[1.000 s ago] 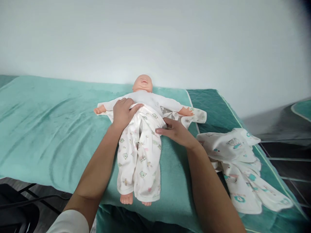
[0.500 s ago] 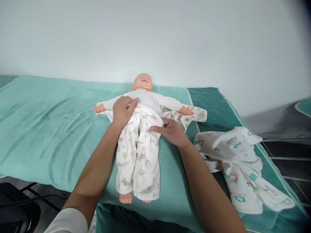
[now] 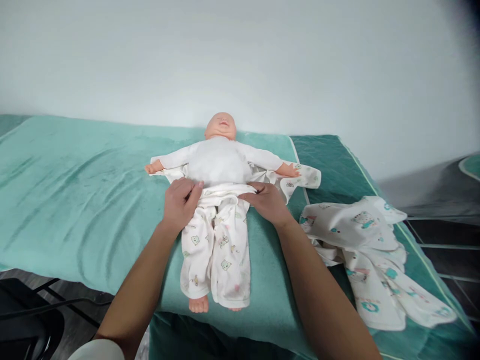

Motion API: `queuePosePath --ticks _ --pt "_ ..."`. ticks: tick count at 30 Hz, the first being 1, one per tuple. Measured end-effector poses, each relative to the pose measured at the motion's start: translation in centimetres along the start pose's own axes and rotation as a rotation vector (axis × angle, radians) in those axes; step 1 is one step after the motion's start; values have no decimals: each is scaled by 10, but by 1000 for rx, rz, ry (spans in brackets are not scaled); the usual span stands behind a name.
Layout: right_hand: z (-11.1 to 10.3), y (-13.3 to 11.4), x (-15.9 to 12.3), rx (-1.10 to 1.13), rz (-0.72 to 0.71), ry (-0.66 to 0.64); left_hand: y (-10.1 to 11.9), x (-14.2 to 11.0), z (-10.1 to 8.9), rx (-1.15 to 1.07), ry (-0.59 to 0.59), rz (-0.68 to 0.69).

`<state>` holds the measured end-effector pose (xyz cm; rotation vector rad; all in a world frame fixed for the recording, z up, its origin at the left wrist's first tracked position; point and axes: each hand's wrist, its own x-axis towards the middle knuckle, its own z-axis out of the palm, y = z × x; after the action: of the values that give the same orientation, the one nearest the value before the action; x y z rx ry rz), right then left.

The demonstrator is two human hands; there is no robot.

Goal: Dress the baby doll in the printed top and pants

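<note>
A baby doll lies on its back, arms spread, its torso and arms white. Patterned baby trousers cover its legs, with the feet showing below the cuffs. The waistband is drawn down and bunched at the hips. My left hand is closed on the waistband's left side, thumb on top. On the right side my right hand pinches the waistband between thumb and fingers. A printed baby top lies spread open beneath the doll's back and arms.
A second set of printed baby clothes lies crumpled to the right on a dark green cover. Light green cloth spreads under the doll. A white wall stands behind. A black object is at lower left.
The waistband has come down from the belly to the hips, baring more white torso. My left hand has moved down and slightly left; my right hand has stayed almost in place.
</note>
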<state>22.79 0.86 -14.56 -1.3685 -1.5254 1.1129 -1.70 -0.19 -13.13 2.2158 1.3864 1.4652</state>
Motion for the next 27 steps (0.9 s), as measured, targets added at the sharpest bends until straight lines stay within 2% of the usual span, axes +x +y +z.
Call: queuePosePath --ticks 4,8,13,17,22,27 --pt "0 -2 0 -74 -38 10 -1 -23 -8 -64 -27 -132" --pt "-1 -1 1 -63 -31 -8 -10 -22 -5 -141 -72 -229" --pt "-3 5 1 -46 -28 -33 -20 -19 1 -199 -17 -393" --pt "-1 2 0 -27 -9 5 -20 -22 1 -303 -31 -535" --pt "4 -7 -2 -29 4 101 -21 -18 2 -352 -54 -522" --pt "9 -6 1 6 -11 192 -25 -5 12 -351 -79 -454"
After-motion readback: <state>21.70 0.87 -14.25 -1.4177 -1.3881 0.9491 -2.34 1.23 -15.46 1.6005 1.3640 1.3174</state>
